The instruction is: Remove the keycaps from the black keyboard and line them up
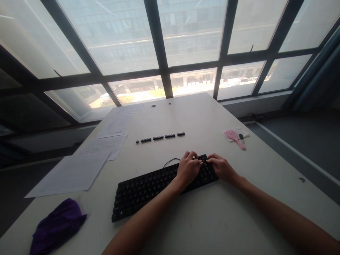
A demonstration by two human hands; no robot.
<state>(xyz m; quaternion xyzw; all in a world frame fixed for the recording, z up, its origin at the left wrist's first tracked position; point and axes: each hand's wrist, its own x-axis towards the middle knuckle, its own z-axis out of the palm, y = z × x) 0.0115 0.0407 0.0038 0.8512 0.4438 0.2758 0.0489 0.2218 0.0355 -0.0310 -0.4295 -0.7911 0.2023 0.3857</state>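
Observation:
A black keyboard (148,191) lies at a slant on the white table, its right end under my hands. My left hand (189,166) reaches over the keyboard's right part, fingers curled and pinched together near the back edge. Just beside it, my right hand (221,168) has its thumb and fingertips closed together at the keyboard's back right corner. Whatever the fingertips grip is too small and dark to make out. Behind the keyboard, black keycaps (158,137) stand in a broken row of small groups.
Sheets of paper (71,173) lie along the table's left side. A purple cloth (60,225) is at the front left. To the right, a pink hairbrush (235,137) rests on a clear wrapper beside a small black item (241,136). Windows (191,32) rise behind the table (186,117).

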